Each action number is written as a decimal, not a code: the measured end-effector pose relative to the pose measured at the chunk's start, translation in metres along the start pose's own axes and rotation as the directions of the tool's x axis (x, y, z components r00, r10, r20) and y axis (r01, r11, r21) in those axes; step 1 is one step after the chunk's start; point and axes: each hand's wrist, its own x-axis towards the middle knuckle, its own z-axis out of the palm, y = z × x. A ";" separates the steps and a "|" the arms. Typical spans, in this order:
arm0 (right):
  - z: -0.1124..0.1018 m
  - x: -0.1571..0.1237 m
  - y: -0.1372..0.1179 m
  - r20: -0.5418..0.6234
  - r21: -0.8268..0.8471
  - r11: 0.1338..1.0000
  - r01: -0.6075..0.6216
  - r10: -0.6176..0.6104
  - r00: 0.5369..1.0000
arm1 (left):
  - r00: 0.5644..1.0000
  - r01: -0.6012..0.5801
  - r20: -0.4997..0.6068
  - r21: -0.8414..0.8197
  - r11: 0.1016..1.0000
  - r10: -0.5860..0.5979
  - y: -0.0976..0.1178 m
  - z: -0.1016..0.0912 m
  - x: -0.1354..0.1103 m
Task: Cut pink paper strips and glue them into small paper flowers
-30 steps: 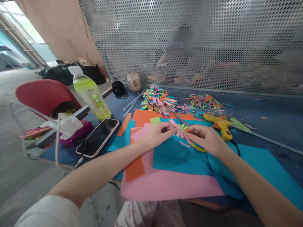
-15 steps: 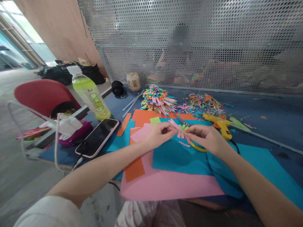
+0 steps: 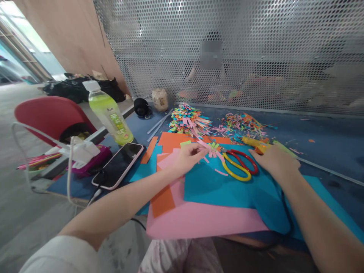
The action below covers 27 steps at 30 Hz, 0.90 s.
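My left hand [image 3: 191, 158] pinches a small fringed paper piece [image 3: 212, 149] in pink and light green, held above the blue paper [image 3: 216, 191]. My right hand [image 3: 277, 162] is closed round the yellow glue gun [image 3: 254, 143], whose handle is mostly hidden by the hand. Between the hands lie scissors [image 3: 239, 167] with one red and one yellow handle loop. A thin pink strip [image 3: 221, 172] rests on the blue paper. Behind my left hand stands a cone of layered, many-coloured paper fringes [image 3: 189, 119].
Paper scraps [image 3: 243, 123] are heaped at the back, before a perforated metal panel [image 3: 256, 57]. A phone [image 3: 119, 165], a bottle [image 3: 109, 113] and a purple tissue box [image 3: 91, 163] stand at the left. Pink paper [image 3: 204, 223] overhangs the front edge. A ruler [image 3: 332, 170] lies at the right.
My right hand has let go of the fringed paper piece, moved right and closed on the glue gun. The scissors are now uncovered. My left hand still holds the piece.
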 end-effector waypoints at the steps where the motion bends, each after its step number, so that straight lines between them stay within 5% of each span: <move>1: 0.002 0.003 0.002 0.080 -0.014 0.999 -0.051 0.052 0.995 | 1.000 -0.002 0.000 0.003 1.000 0.002 0.000 0.000 0.000; 10: -0.003 0.015 0.011 0.131 0.028 0.998 -0.058 0.054 0.990 | 0.999 0.020 -0.036 -0.057 0.998 -0.022 -0.006 0.000 0.003; 15: -0.015 0.007 0.003 0.010 0.056 0.995 -0.085 0.084 0.996 | 0.997 0.038 -0.070 -0.085 0.996 -0.044 -0.009 -0.001 0.006; 18: -0.023 -0.007 -0.011 -0.153 0.088 0.993 0.076 -0.062 0.986 | 0.994 0.061 -0.075 -0.148 0.987 -0.073 -0.010 -0.002 0.008; 22: -0.024 -0.023 -0.024 -0.359 -0.034 0.939 0.342 -0.331 0.873 | 0.986 0.089 -0.113 -0.254 0.963 -0.121 -0.010 -0.004 0.012; 27: -0.016 -0.029 -0.025 -0.451 -0.166 0.852 0.496 -0.513 0.731 | 0.972 0.094 -0.186 -0.261 0.961 -0.146 -0.010 -0.004 0.015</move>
